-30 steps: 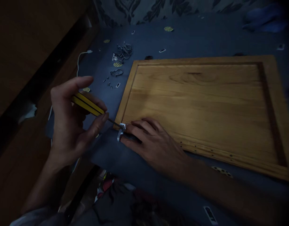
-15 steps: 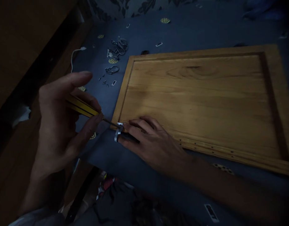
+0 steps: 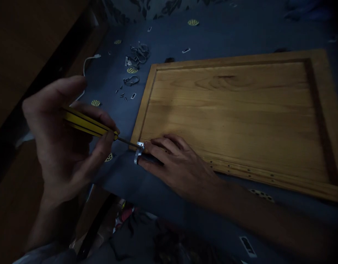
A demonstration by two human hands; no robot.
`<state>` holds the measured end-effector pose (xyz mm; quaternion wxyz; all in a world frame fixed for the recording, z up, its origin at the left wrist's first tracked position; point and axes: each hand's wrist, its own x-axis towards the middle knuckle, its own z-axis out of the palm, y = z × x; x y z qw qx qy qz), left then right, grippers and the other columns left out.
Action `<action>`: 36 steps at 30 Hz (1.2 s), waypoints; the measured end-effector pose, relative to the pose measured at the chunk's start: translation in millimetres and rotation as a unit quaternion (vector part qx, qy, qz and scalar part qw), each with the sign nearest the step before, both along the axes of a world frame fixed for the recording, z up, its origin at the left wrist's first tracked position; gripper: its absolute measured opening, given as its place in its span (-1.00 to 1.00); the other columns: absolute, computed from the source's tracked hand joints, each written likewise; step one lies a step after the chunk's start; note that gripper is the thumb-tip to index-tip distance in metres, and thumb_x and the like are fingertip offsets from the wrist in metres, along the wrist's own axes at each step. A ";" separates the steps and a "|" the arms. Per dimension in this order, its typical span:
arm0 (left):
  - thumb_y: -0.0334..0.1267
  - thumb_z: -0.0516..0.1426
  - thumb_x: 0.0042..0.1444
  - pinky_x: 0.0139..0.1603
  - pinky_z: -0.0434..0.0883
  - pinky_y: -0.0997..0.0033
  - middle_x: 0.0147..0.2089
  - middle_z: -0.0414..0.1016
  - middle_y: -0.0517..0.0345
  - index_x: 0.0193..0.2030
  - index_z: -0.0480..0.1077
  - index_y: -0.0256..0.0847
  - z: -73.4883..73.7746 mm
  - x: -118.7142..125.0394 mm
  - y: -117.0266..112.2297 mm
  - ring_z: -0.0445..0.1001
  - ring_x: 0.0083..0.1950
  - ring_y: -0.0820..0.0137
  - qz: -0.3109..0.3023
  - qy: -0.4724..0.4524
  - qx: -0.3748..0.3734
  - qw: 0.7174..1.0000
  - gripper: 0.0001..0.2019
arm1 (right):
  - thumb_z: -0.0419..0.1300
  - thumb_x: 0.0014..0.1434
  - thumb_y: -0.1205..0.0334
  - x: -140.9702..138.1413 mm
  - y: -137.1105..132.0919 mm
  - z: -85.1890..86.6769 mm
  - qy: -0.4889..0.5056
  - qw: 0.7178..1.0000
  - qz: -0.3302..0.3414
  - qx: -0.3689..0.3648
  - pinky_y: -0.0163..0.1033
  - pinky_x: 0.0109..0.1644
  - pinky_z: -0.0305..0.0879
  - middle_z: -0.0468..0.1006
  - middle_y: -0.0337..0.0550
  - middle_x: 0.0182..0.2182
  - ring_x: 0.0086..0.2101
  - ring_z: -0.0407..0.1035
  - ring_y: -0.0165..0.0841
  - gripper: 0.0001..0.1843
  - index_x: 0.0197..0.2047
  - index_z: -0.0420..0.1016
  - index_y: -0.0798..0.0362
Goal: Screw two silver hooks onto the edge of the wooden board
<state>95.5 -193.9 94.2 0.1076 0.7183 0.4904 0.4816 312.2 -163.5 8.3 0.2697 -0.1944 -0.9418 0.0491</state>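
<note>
In my left hand [image 3: 64,135] is a screwdriver [image 3: 88,123] with a yellow, dark-striped handle, pinched near the front of the grip while one finger stays raised. Its thin shaft slants down to a shiny metal bracket [image 3: 140,148] at the near left corner of a framed wooden panel [image 3: 226,110]. The tip is at the bracket, where a screw head shows. My right hand [image 3: 182,168] closes round the bracket's dark side, thumb side below and fingers resting on the panel's edge. The part under that hand is hidden.
Beyond the panel's left side lie a loose metal strap [image 3: 131,80], several small screws [image 3: 122,95] and a heap of metal fittings [image 3: 138,55] on the blue patterned cloth [image 3: 169,36]. A white cable [image 3: 88,60] runs along the left edge. Holes line the panel's near rail.
My left hand has shifted left and its raised finger has pulled back, showing more of the yellow handle. The screwdriver tip stays at the bracket. My right hand has barely moved.
</note>
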 end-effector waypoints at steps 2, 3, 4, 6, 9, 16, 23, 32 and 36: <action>-0.35 0.34 0.12 -0.32 0.68 -0.05 0.36 0.28 0.26 0.25 0.42 0.37 -1.6 1.3 3.3 0.57 -0.15 0.20 0.018 0.022 0.008 1.000 -0.38 | 0.13 0.48 0.33 0.1 0.0 0.2 0.001 1.000 0.000 -0.002 0.06 0.26 0.27 0.62 -0.05 0.07 0.08 0.36 -0.13 -0.74 0.11 0.60 0.02; -0.35 0.34 0.12 -0.33 0.68 -0.04 0.36 0.29 0.26 0.27 0.41 0.37 -2.4 1.4 4.4 0.56 -0.15 0.21 0.018 0.030 0.011 0.999 -0.37 | 0.13 0.48 0.33 0.2 0.0 0.2 0.001 1.000 0.000 -0.001 0.06 0.26 0.27 0.62 -0.05 0.07 0.08 0.36 -0.13 -0.74 0.12 0.60 0.02; -0.35 0.34 0.12 -0.33 0.67 -0.03 0.35 0.30 0.26 0.29 0.40 0.37 -3.2 1.1 5.1 0.56 -0.15 0.21 0.010 0.033 0.011 0.999 -0.35 | 0.13 0.48 0.33 0.3 0.1 0.1 0.001 1.000 -0.001 -0.001 0.06 0.26 0.27 0.62 -0.05 0.06 0.07 0.36 -0.13 -0.74 0.12 0.60 0.03; -0.37 0.33 0.12 -0.33 0.67 -0.02 0.34 0.31 0.24 0.31 0.39 0.37 -3.9 0.1 5.1 0.55 -0.16 0.22 0.000 0.032 0.008 0.999 -0.33 | 0.14 0.48 0.32 0.5 0.0 -0.3 0.002 1.000 -0.001 -0.002 0.06 0.26 0.27 0.62 -0.05 0.06 0.06 0.37 -0.12 -0.74 0.12 0.60 0.03; -0.38 0.33 0.12 -0.33 0.66 0.01 0.35 0.30 0.27 0.29 0.40 0.38 -3.2 -1.1 4.0 0.54 -0.14 0.23 -0.001 0.030 0.004 1.000 -0.33 | 0.14 0.47 0.33 0.3 -0.2 -0.5 -0.001 1.000 0.000 -0.001 0.06 0.25 0.26 0.62 -0.05 0.06 0.06 0.37 -0.12 -0.75 0.11 0.60 0.02; -0.36 0.39 0.06 -0.41 0.64 0.05 0.32 0.30 0.23 0.27 0.39 0.39 0.9 -1.7 6.1 0.56 -0.19 0.25 -0.017 0.039 -0.003 0.999 -0.30 | 0.10 0.50 0.32 0.3 0.8 1.2 -0.005 1.000 -0.003 0.004 0.05 0.23 0.31 0.62 -0.06 0.07 0.05 0.38 -0.16 -0.73 0.12 0.60 0.01; -0.31 0.39 0.07 -0.46 0.63 0.06 0.29 0.33 0.15 0.34 0.36 0.39 5.0 -3.1 9.9 0.55 -0.25 0.25 -0.027 0.083 -0.003 0.996 -0.26 | 0.08 0.50 0.36 1.0 1.1 0.9 -0.002 1.000 0.000 0.009 0.06 0.23 0.32 0.62 -0.03 0.06 0.03 0.40 -0.17 -0.70 0.14 0.59 0.03; -0.18 0.40 0.16 -0.27 0.62 -0.10 0.09 0.47 0.11 0.34 0.36 0.36 1.6 -2.4 8.5 0.56 -0.20 0.15 -0.010 0.128 0.023 0.991 -0.35 | 0.15 0.47 0.34 0.6 1.4 -1.2 0.006 1.000 0.002 0.015 0.05 0.21 0.30 0.62 -0.03 0.06 0.05 0.37 -0.12 -0.71 0.18 0.57 0.04; -0.21 0.31 0.25 -0.32 0.58 -0.24 0.13 0.47 0.05 0.34 0.32 0.45 4.3 1.9 7.4 0.57 -0.18 0.03 0.040 0.162 0.000 0.986 -0.41 | 0.16 0.46 0.31 1.0 1.1 -1.5 -0.004 1.000 0.002 0.016 0.06 0.23 0.29 0.61 -0.04 0.08 0.07 0.36 -0.12 -0.72 0.17 0.57 0.02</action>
